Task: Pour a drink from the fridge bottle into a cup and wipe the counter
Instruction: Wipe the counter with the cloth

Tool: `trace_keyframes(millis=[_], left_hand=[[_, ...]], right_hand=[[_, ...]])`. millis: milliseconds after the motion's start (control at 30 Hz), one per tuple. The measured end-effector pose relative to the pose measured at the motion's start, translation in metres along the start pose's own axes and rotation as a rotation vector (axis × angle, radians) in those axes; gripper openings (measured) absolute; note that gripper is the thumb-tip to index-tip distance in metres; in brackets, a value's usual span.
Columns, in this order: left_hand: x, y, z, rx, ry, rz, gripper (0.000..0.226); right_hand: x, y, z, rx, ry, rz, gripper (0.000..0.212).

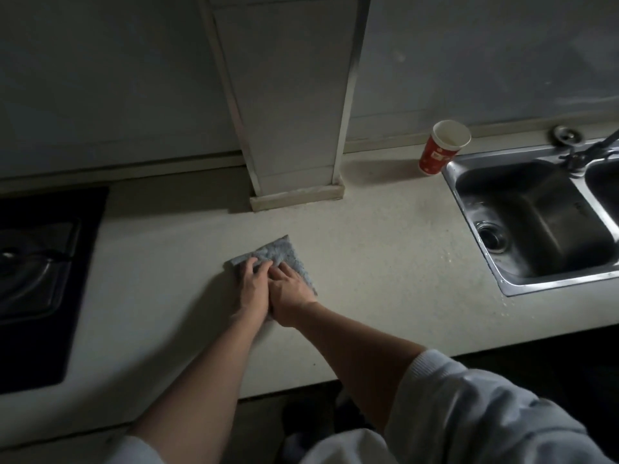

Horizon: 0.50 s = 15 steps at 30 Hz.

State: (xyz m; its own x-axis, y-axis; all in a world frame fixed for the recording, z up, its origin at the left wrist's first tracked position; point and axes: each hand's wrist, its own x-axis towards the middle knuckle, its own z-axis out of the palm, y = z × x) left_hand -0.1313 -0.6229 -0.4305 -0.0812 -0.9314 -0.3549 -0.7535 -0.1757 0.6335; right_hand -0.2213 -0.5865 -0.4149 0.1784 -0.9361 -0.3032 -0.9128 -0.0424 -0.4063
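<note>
Since the red paper cup (pixel 442 147) stands upright on the counter (pixel 368 256) in the upper right of the frame, just beside the far left corner of the sink (pixel 552 209), and no bottle is in view, the pouring part looks done, though the cup's inside is too dim to show whether it holds any drink. Wiping appears to be the step in hand: a grey-blue cloth (pixel 279 251) lies flat on the counter at the middle of the frame, well apart from the cup, and most of the pale surface around it is probably yet to be covered, including a few glints near the sink's front rim that may be droplets. Both forearms reach in from the bottom edge and meet at the cloth. The left hand (pixel 254 279) and right hand (pixel 289 286) sit side by side, touching, palms down on the cloth's near half, fingers laid fairly flat and close together, pressing rather than gripping.
</note>
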Motion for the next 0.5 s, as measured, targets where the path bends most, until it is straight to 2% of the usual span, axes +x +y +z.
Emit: trace_keyframes(millis=[167, 267, 400, 500], left_hand=[[-0.033, -0.031, -0.015, -0.011, -0.002, 0.047, 0.035], [-0.054, -0.036, -0.02, -0.028, 0.052, 0.123, 0.042], [-0.071, -0.035, -0.02, -0.112, 0.066, 0.04, 0.046], [-0.078, -0.029, -0.011, -0.115, 0.046, -0.016, 0.034]], right_hand=[[-0.024, -0.033, 0.021, -0.005, -0.025, 0.008, 0.083], [-0.033, -0.038, 0.029, -0.001, -0.029, -0.023, 0.079], [-0.04, -0.035, 0.042, 0.005, -0.037, -0.043, 0.081], [-0.045, -0.026, 0.048, -0.003, -0.046, -0.065, 0.079]])
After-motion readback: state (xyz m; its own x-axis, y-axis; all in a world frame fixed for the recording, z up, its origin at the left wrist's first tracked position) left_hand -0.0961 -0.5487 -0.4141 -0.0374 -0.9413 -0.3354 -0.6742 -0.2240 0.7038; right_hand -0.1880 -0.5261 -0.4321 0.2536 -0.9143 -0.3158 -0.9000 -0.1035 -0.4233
